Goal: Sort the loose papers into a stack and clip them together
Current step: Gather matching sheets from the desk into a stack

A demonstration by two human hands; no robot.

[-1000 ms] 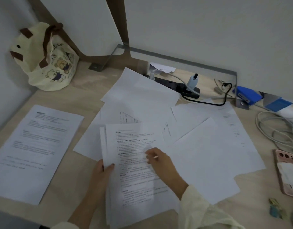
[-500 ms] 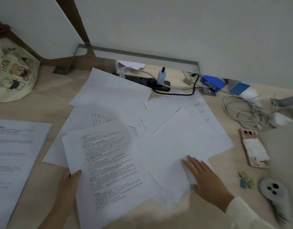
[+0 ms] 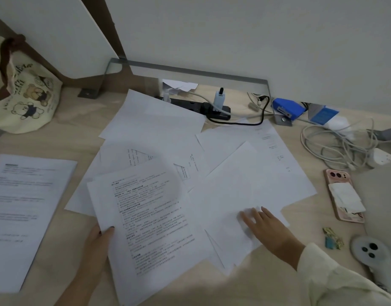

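Head view of a light wooden desk (image 3: 64,138), read left to right.

Far left: a cream canvas tote bag printed with bears (image 3: 24,96) stands against the wall. In front of it lies a separate white sheet of printed text (image 3: 24,206), long axis running away from the person.

Left of centre: the left hand (image 3: 95,246) grips the left edge of a white page dense with printed lines (image 3: 154,217). The thumb lies on top; the fingers are hidden beneath. The page's long axis runs away from the person, its far end leaning left and its head farthest from the person. It extends rightward from the hand and tops the pile.

Centre: loose white sheets (image 3: 159,122) overlap at differing angles, fanning back to a black power strip (image 3: 212,108).

Right of centre: the right hand (image 3: 269,228) rests flat, fingers straight and slightly spread, on a blank white sheet (image 3: 241,184). This sheet lies askew, one corner pointing away, and most of it lies beyond and left of the hand.

Right: a blue stapler (image 3: 287,108) sits by the wall, with coiled white cables (image 3: 336,146) beside it. Nearer the person lie a pink-cased phone (image 3: 344,195) and a small green-and-gold item (image 3: 332,238); whether it is a clip cannot be told.
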